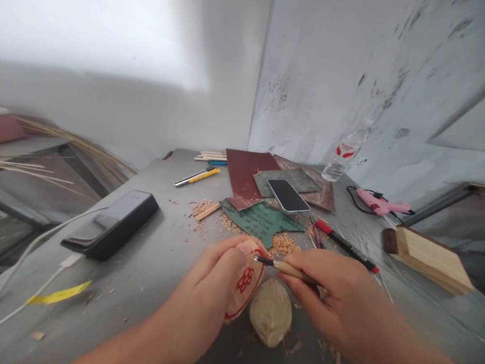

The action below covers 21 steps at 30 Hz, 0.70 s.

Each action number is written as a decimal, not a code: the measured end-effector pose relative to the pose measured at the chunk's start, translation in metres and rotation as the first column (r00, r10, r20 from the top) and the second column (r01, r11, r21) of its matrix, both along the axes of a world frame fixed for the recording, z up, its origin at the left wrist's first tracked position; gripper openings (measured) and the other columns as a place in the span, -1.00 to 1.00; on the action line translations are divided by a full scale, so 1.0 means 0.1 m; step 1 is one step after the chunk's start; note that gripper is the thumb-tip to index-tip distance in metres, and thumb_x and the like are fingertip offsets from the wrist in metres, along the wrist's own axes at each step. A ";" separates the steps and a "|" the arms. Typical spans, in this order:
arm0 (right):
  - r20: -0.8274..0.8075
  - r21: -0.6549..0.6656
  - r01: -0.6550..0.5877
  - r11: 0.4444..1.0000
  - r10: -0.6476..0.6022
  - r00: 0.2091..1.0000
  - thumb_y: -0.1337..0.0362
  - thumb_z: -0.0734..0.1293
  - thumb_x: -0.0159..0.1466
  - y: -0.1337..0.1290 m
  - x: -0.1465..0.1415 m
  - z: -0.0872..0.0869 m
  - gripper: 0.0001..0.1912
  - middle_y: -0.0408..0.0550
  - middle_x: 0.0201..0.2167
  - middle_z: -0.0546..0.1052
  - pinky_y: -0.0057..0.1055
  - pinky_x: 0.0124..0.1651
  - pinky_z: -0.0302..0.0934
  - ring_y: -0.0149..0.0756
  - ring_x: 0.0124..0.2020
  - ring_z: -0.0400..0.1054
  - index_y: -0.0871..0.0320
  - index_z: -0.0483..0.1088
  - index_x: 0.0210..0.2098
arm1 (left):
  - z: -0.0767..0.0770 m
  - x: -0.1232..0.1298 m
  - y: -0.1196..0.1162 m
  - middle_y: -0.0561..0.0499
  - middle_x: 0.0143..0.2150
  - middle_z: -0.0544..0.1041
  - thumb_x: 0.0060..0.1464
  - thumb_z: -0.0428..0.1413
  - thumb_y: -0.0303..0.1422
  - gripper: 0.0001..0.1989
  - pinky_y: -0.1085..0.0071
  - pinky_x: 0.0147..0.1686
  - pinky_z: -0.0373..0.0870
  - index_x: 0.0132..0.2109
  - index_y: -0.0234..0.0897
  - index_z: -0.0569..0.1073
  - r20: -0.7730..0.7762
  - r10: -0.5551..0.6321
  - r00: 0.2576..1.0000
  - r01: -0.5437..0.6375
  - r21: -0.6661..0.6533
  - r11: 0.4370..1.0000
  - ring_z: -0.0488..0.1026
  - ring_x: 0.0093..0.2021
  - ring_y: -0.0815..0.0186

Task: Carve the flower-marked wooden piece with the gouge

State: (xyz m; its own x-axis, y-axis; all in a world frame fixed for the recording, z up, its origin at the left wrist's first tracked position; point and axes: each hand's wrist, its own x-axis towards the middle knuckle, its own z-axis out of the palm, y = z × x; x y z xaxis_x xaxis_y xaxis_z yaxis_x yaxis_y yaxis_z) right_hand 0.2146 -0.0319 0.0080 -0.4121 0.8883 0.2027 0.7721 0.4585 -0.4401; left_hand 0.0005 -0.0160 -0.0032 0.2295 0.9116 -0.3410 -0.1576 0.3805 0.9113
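Note:
My left hand point(220, 278) is closed around a pale wooden piece point(248, 283) with a red flower and a red border drawn on it. Its thumb presses near the upper edge of the piece. In my right hand point(329, 288) is a carving tool point(286, 268) with a wooden handle, its dark metal tip at the upper part of the piece. Below, between both hands, a second rounded wooden piece point(271, 313) with a ridge rests on the grey table point(151, 298).
Wood shavings point(284, 244) and sandpaper point(261, 222) lie beyond my hands, with a phone point(288, 195) on top. A power bank point(109, 222) sits left, a yellow cutter point(197, 177) further back. Rightward are a marker point(346, 245), bottle point(346, 151), pink glue gun point(382, 202) and wooden block point(428, 258).

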 end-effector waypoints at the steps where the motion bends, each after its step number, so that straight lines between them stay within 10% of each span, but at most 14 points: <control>1: 0.014 0.042 -0.004 0.999 0.004 1.000 0.27 0.29 0.46 0.00 0.01 0.00 -0.78 -0.22 -0.45 0.52 -0.43 -0.38 0.12 -0.38 -0.43 0.35 0.07 0.42 -0.35 | 0.00 0.00 0.00 -0.03 -0.20 0.65 0.23 0.15 -0.04 -0.67 0.35 -0.14 0.44 -0.14 -0.16 0.66 0.000 -0.006 1.000 0.006 -0.006 1.000 0.53 -0.13 0.14; 9: -0.183 -0.165 0.059 0.984 -0.089 0.979 0.14 0.24 0.48 -0.01 -0.04 0.05 -0.60 -0.27 -0.58 0.19 -0.48 -0.54 -0.03 -0.45 -0.56 0.07 0.10 0.19 -0.48 | -0.02 -0.01 0.08 -0.06 -0.21 0.67 0.24 0.08 -0.10 -0.64 0.31 -0.11 0.44 -0.18 -0.23 0.66 0.187 -0.111 0.976 0.122 -0.049 0.991 0.56 -0.14 0.13; 14: -0.370 -0.230 0.107 0.967 -0.189 0.910 0.16 0.34 0.40 0.01 -0.15 -0.02 -0.84 -0.28 -0.52 0.23 -0.50 -0.50 0.08 -0.44 -0.52 0.13 0.09 0.39 -0.27 | 0.01 0.03 0.05 -0.12 -0.29 0.67 0.11 0.07 -0.09 -0.60 0.18 -0.04 0.49 -0.24 -0.28 0.67 0.434 -0.110 0.894 0.199 -0.165 0.966 0.62 -0.13 0.02; 21: -0.490 -0.028 0.077 0.997 -0.081 0.868 0.28 0.45 0.33 -0.01 -0.25 -0.05 -0.95 -0.21 -0.40 0.39 -0.50 -0.31 0.28 -0.41 -0.37 0.31 0.09 0.54 -0.28 | 0.11 0.15 -0.05 -0.16 -0.29 0.67 -0.01 0.18 -0.17 -0.67 0.21 -0.06 0.52 -0.26 -0.35 0.65 0.443 -0.161 0.882 0.232 -0.111 0.966 0.61 -0.18 0.04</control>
State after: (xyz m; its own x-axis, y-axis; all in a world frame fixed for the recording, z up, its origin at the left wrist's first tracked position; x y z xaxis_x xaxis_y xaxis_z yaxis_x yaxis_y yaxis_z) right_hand 0.1893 -0.0327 0.0026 -0.1898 0.9161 0.3533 0.4897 0.4002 -0.7746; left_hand 0.0152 -0.0213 0.0083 0.5539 0.7755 -0.3030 -0.4245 0.5761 0.6985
